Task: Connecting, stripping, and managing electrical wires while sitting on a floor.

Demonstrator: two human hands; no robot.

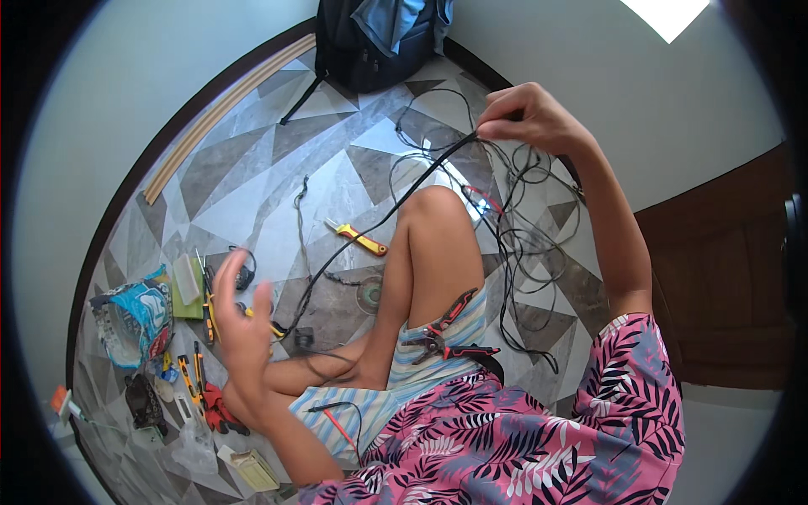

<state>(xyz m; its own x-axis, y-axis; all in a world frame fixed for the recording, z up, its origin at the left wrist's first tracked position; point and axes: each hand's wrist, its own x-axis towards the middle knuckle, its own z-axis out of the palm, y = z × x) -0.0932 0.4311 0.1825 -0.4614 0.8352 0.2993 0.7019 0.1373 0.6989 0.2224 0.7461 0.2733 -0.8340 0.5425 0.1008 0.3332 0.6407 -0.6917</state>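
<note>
Raised at the upper right, my right hand (532, 118) pinches a black cable (396, 210) between thumb and fingers. From there the cable slants down to the left, over the floor, towards my left hand (244, 337). That hand is open with its fingers apart, and the cable's lower end passes behind or beside it. Red-and-black pliers (436, 343) lie on my lap across the striped shorts. A thin black lead with a red part (339, 427) rests on the cloth too. A yellow-and-red handled tool (360, 239) lies beyond my shin.
Tangled thin cables (539, 244) spread over the tiles at right. To the left are a printed plastic bag (139, 316), several hand tools and red gloves (220, 412). A black backpack (370, 50) stands by the wall, near wooden strips (227, 109). A brown door (715, 269) is at right.
</note>
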